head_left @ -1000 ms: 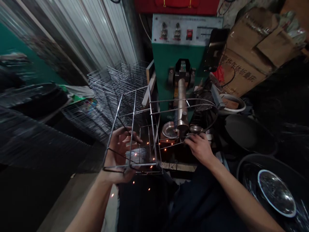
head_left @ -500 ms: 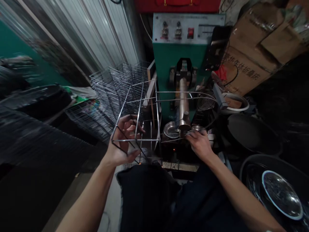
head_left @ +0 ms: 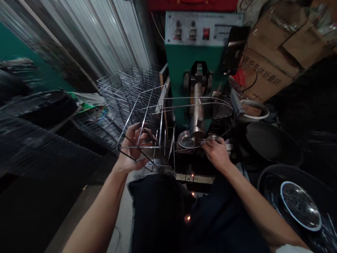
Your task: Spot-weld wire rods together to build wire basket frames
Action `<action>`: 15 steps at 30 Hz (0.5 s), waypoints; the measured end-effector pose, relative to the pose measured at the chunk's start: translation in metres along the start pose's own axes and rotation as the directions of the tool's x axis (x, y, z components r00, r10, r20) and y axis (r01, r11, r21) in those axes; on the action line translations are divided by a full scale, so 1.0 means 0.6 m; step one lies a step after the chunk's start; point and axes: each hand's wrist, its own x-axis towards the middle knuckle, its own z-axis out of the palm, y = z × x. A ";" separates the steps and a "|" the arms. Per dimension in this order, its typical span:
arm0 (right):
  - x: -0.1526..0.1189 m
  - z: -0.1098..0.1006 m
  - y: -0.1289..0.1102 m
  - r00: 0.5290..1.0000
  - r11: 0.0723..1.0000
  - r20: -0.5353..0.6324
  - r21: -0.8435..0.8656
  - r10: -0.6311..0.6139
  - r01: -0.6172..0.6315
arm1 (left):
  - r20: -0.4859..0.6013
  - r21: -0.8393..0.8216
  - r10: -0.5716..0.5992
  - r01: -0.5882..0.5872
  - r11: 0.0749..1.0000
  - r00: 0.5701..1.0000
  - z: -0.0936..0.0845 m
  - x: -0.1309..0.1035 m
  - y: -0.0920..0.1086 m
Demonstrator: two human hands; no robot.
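Note:
My left hand (head_left: 135, 146) is closed around the side of a box-shaped metal wire frame (head_left: 161, 130), its fingers among the bars. Long wires of the frame run right and curve past the copper-coloured arm (head_left: 198, 109) of a green machine (head_left: 179, 63). My right hand (head_left: 216, 153) is pinched just beside the lower tip of that arm, where a thin wire of the frame reaches the fingertips. The exact grip there is partly hidden. Small glowing sparks (head_left: 187, 218) show below, over the dark trousers.
Stacked wire grids (head_left: 131, 91) stand behind my left hand. A small metal dish (head_left: 185, 139) sits by the machine arm. At right are a white bowl (head_left: 252, 117), a dark round pan (head_left: 272, 144), a large dark basin (head_left: 263, 179) and cardboard boxes (head_left: 265, 75).
The wire frame has tilted and shifted slightly left with my left hand. My right hand stays near the arm's tip. More sparks have appeared, scattered lower down.

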 end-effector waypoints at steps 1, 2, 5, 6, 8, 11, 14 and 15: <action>-0.010 -0.007 -0.006 1.000 1.000 -0.027 -0.005 0.001 -0.001 | 0.007 0.010 0.012 -0.012 1.000 1.000 0.006 -0.008 0.005; -0.022 -0.016 -0.015 0.998 1.000 -0.059 -0.007 0.004 -0.004 | 0.012 0.018 0.019 -0.019 1.000 1.000 0.012 -0.016 0.012; -0.062 -0.048 -0.051 0.989 0.999 -0.146 0.035 0.016 -0.011 | 0.009 0.035 0.016 -0.016 0.999 1.000 0.027 -0.049 0.036; -0.076 -0.058 -0.065 0.987 0.998 -0.159 0.065 0.021 -0.010 | -0.002 0.039 0.016 -0.016 0.999 1.000 0.028 -0.062 0.045; -0.102 -0.074 -0.092 0.990 0.991 -0.143 0.130 0.018 0.000 | -0.047 0.057 0.017 -0.015 0.998 0.999 0.022 -0.091 0.066; -0.145 -0.072 -0.115 0.997 0.978 -0.074 0.203 -0.039 0.053 | -0.214 0.067 0.040 -0.026 0.997 0.976 -0.019 -0.154 0.089; -0.180 -0.029 -0.113 0.993 0.948 -0.066 0.298 -0.101 0.116 | -0.515 0.070 0.002 0.040 0.997 0.857 -0.094 -0.261 0.091; -0.187 -0.007 -0.111 0.990 0.938 -0.048 0.317 -0.133 0.141 | -0.640 0.082 -0.029 0.105 0.991 0.768 -0.123 -0.309 0.090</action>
